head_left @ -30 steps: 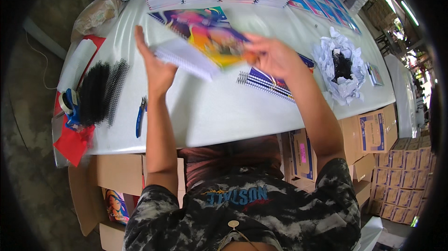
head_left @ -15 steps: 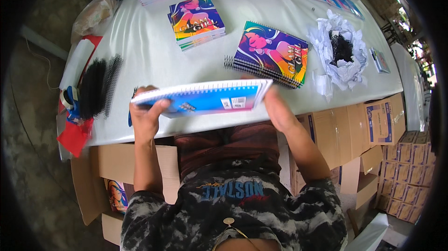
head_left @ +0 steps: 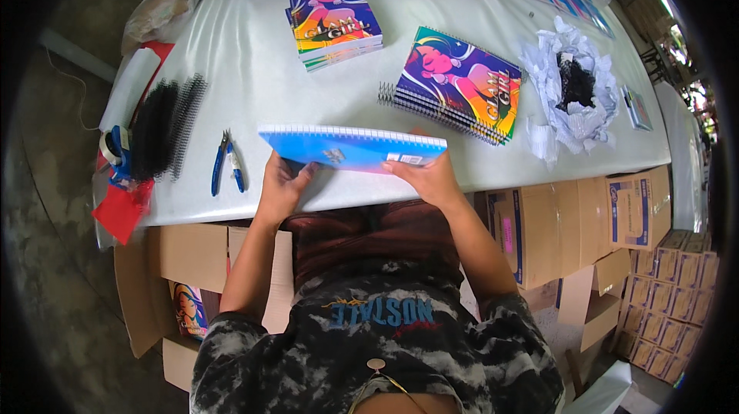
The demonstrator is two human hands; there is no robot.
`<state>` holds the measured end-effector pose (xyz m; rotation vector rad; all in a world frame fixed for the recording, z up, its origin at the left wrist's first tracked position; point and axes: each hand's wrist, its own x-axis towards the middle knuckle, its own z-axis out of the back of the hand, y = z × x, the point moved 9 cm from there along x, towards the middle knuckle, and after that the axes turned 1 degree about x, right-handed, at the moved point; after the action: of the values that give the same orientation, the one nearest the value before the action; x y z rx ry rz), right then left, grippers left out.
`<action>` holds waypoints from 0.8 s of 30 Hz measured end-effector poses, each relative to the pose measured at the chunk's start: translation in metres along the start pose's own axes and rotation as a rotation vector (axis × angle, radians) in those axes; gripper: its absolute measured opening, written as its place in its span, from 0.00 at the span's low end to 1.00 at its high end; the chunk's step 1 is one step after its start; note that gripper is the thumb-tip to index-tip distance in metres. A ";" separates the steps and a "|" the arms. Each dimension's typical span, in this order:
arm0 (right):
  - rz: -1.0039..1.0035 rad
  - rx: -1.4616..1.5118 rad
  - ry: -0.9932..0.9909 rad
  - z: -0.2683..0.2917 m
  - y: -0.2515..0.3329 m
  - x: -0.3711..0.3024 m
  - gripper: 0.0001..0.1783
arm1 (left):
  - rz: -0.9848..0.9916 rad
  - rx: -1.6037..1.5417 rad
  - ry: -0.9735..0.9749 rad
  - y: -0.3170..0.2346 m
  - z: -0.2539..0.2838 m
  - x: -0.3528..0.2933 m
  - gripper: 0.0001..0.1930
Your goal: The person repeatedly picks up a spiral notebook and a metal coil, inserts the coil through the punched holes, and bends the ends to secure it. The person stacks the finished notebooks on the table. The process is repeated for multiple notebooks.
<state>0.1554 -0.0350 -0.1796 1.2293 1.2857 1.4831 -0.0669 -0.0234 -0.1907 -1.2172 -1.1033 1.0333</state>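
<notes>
The left hand (head_left: 282, 186) and right hand (head_left: 431, 178) pinch the pad (head_left: 354, 155) near its ends, apparently squaring its sheets; coils (head_left: 158, 133) lie left of it. Next calls for even edges.

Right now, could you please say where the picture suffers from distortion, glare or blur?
Head view: the white table bows at its near edge and black surrounds the picture; head view, far right: the bright background is washed out; head view, centre: the notebook shows no heavy blur.

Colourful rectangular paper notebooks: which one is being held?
The blue-covered notebook, gripped by the left hand and right hand; the purple-and-orange stacks rest on the white table.
</notes>
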 end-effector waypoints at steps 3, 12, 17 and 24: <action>0.131 0.327 0.010 -0.008 0.054 0.011 0.16 | 0.078 0.064 0.024 0.002 0.012 -0.009 0.15; 0.296 -0.020 0.066 0.001 0.062 0.014 0.14 | 0.179 1.707 -0.635 -0.045 0.250 0.069 0.25; 0.314 0.046 -0.081 0.013 0.051 0.009 0.14 | 0.146 1.580 -0.529 -0.020 0.202 0.066 0.19; 0.289 0.054 -0.017 0.006 0.059 0.014 0.18 | 0.153 1.470 -0.619 -0.079 0.222 0.057 0.16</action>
<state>0.1602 -0.0295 -0.1191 1.5099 1.1803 1.6431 -0.2745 0.0641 -0.1024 0.2391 -0.3709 1.8679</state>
